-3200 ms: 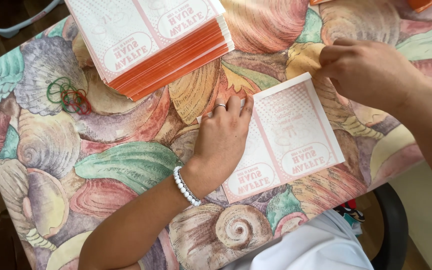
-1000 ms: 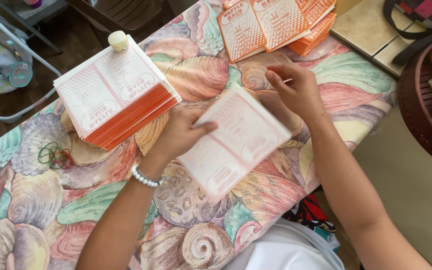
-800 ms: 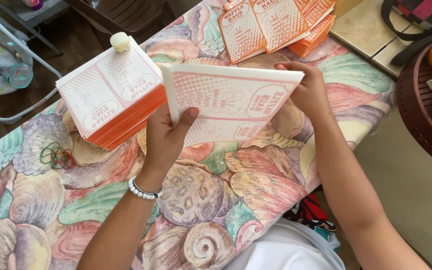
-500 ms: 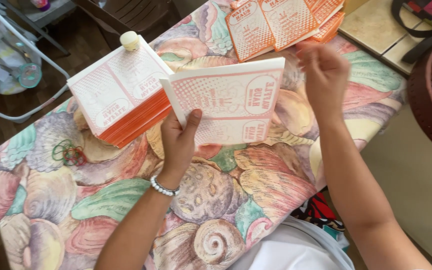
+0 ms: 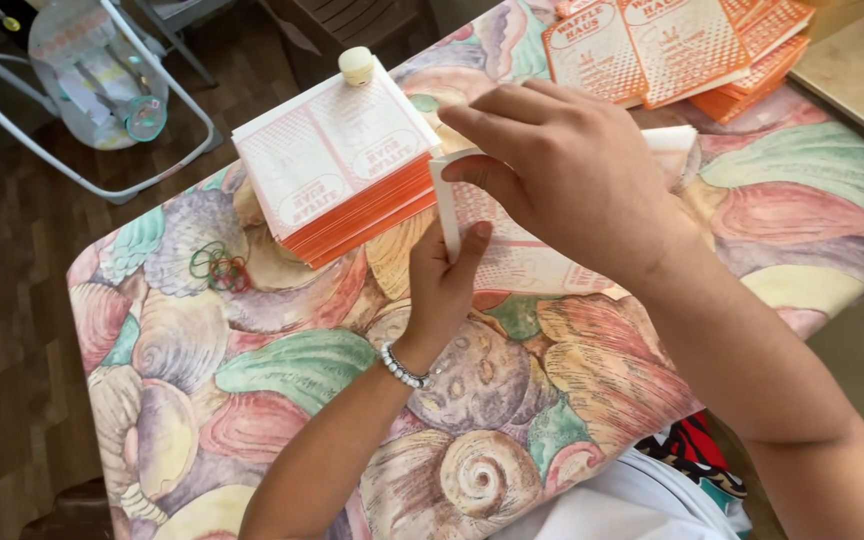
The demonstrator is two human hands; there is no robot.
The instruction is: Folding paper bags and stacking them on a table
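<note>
While you hold the flat cardboard box blank point(image 5: 512, 262) up over the middle of the table, it bends along one fold, so a thin white flap stands up at its left edge. Your left hand point(image 5: 442, 285) comes from below and pinches that flap, with the thumb pressed on the side facing you and the other fingers hidden behind it. Your right hand point(image 5: 567, 170) reaches across from the right and lies over the top of the blank, and its fingertips point(image 5: 467, 168) close on the top of the same flap. Both hands grip the blank tight. A white bead bracelet point(image 5: 402, 367) sits on your left wrist. Just to the left of the blank lies a thick stack of flat box blanks point(image 5: 337, 165) with orange edges, and a small cream round thing point(image 5: 357, 65) sits at its far corner. More orange printed blanks point(image 5: 672, 45) lie spread out at the far end of the table. A few rubber bands point(image 5: 217, 265) rest near the left edge. The table wears a seashell tablecloth point(image 5: 252, 400) in pink, green and cream. Past the table, on the dark wood floor, stands a baby bouncer seat point(image 5: 92, 70).
</note>
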